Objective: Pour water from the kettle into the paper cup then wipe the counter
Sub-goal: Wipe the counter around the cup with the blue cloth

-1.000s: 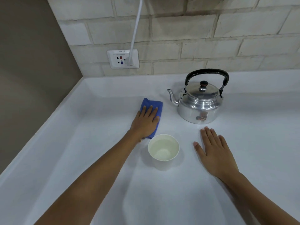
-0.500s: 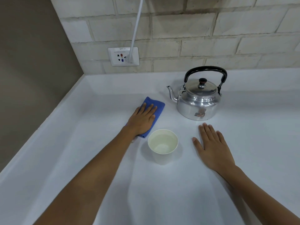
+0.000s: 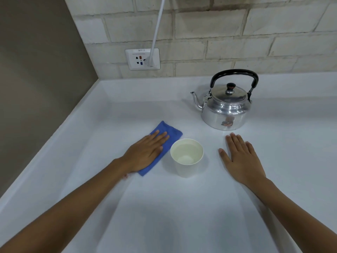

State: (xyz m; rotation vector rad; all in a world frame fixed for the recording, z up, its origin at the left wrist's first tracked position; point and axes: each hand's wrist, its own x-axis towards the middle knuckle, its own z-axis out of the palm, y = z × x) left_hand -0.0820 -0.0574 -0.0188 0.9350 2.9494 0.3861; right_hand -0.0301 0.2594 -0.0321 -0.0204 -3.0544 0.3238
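A white paper cup (image 3: 186,168) holding water stands on the white counter (image 3: 164,216). My left hand (image 3: 145,154) lies flat on a blue cloth (image 3: 171,136), pressing it onto the counter just left of the cup. The cloth's far edge shows beyond my fingertips. A shiny metal kettle (image 3: 226,108) with a black handle stands upright behind the cup, to the right, with its spout pointing left. My right hand (image 3: 240,159) rests palm down on the counter, right of the cup and in front of the kettle, holding nothing.
A brick wall runs along the back, with a white power socket (image 3: 142,59) and a white cable (image 3: 156,30) plugged into it. A brown side wall (image 3: 36,88) borders the counter on the left.
My left hand has slid the blue cloth toward me and to the left, from behind the cup to beside it. My right hand, the cup and the kettle have stayed put.
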